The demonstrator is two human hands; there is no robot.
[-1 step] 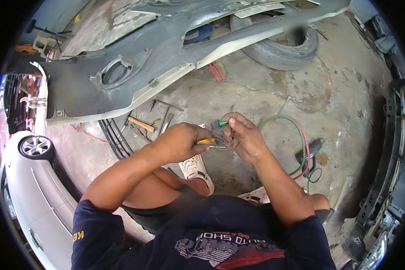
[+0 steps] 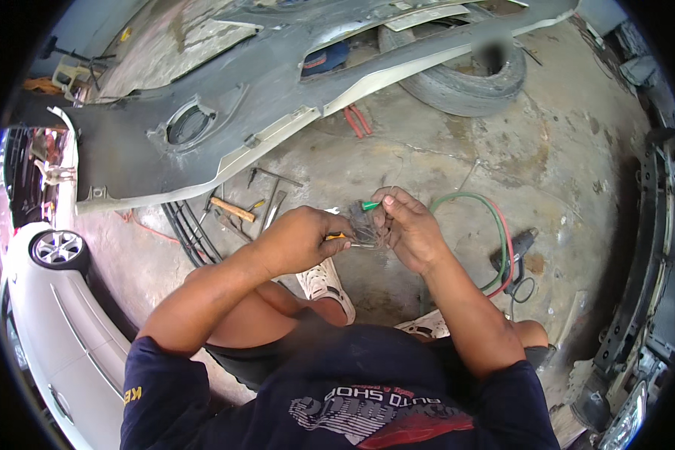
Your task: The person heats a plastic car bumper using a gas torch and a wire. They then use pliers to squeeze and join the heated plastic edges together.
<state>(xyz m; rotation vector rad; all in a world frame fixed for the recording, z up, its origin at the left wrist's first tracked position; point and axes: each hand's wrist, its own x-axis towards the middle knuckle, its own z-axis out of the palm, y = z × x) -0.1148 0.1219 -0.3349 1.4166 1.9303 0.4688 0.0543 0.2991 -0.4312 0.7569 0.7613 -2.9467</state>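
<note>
— What are the hands doing?

— The left hand [image 2: 301,238] is clenched around a tool with a yellow handle [image 2: 336,236], its metal tip reaching into a small tangle of thin wire [image 2: 366,229]. The right hand [image 2: 409,229] pinches that wire tangle together with a green-handled tool [image 2: 370,205] at its fingertips.

— Where is the wire?

— Between both hands, held in the air above the concrete floor [image 2: 427,150], over a white shoe [image 2: 326,285].

— Any boxes or bins?

— None I can make out. Loose tools lie on the floor: a hammer [image 2: 231,209] just beside a grey car bumper [image 2: 225,127], red pliers [image 2: 357,121], a tyre [image 2: 457,82], and a green and red hose [image 2: 495,225].
</note>
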